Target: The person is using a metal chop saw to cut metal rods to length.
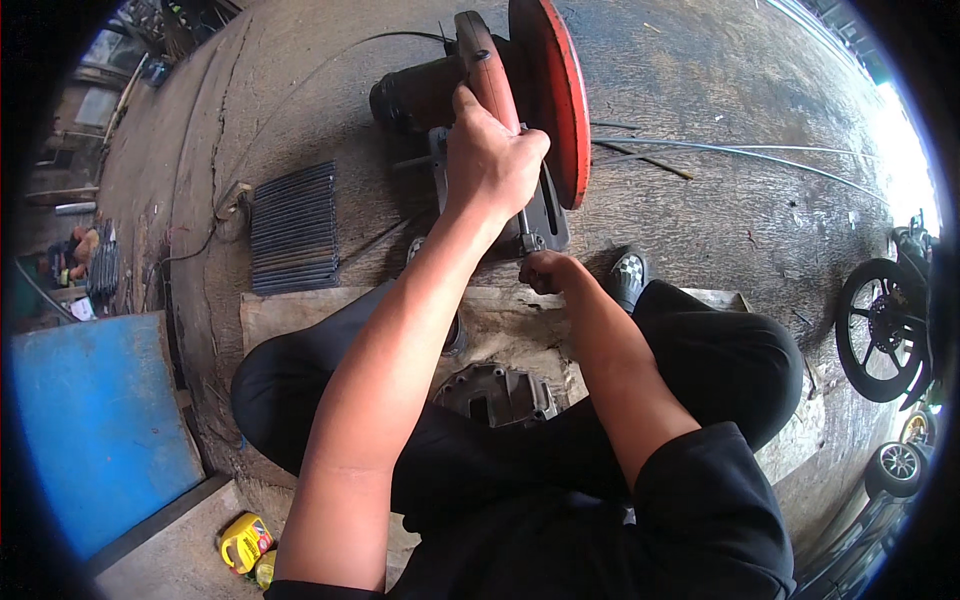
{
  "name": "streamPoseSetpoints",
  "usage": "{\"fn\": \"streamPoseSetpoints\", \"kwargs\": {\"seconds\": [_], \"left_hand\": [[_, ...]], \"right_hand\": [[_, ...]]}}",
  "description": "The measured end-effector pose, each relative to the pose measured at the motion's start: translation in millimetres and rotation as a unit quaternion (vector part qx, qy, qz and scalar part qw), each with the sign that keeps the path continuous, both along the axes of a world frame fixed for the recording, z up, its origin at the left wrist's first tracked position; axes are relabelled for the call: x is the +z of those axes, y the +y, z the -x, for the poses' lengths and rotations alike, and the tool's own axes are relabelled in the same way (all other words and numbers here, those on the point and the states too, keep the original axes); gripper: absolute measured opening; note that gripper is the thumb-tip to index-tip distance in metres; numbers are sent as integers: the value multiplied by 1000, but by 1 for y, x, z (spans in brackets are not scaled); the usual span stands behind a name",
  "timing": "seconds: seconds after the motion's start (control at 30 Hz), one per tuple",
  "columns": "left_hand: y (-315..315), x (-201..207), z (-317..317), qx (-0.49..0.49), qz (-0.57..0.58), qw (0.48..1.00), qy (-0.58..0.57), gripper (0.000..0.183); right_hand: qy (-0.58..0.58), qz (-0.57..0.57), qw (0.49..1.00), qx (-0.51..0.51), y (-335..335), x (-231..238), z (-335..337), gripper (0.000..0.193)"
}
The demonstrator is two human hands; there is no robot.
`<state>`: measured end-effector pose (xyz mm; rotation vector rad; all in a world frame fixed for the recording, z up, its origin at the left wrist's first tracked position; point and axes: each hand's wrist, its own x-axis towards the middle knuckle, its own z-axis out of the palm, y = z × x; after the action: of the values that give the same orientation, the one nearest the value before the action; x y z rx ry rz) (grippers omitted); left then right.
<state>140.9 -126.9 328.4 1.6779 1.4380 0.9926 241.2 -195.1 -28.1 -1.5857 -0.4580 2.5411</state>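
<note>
A cut-off saw (420, 92) with a dark red motor body and a large red disc guard (568, 100) stands on the ground in front of me. My left hand (494, 165) is wrapped round its red handle (487, 75), thumb pointing up along it. Lower down, my right hand (544, 270) is closed at the near end of the saw's clamp screw (533, 242); the fingers hide the end piece. The grey slotted base (553, 215) shows partly beneath my left wrist. Whether any stock sits in the clamp cannot be made out.
A row of cut dark rods (295, 228) lies left of the saw; long thin rods (740, 148) stretch off to its right. Between my legs rests a metal casing (495, 395). A blue board (100, 420), yellow bottle (243, 543) and motorcycle wheel (882, 330) flank me.
</note>
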Motion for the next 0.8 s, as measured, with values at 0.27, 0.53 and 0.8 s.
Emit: {"fn": "streamPoseSetpoints", "kwargs": {"seconds": [0.27, 0.53, 0.8], "left_hand": [[-2, 5, 3, 7, 50, 998, -43, 78], [6, 15, 2, 36, 41, 996, 72, 62], [10, 20, 2, 11, 8, 997, 82, 56]], "right_hand": [[44, 7, 992, -116, -11, 47, 1, 13], [-18, -67, 950, -303, -47, 75, 24, 30], [-125, -67, 974, -180, -23, 71, 13, 15]]}}
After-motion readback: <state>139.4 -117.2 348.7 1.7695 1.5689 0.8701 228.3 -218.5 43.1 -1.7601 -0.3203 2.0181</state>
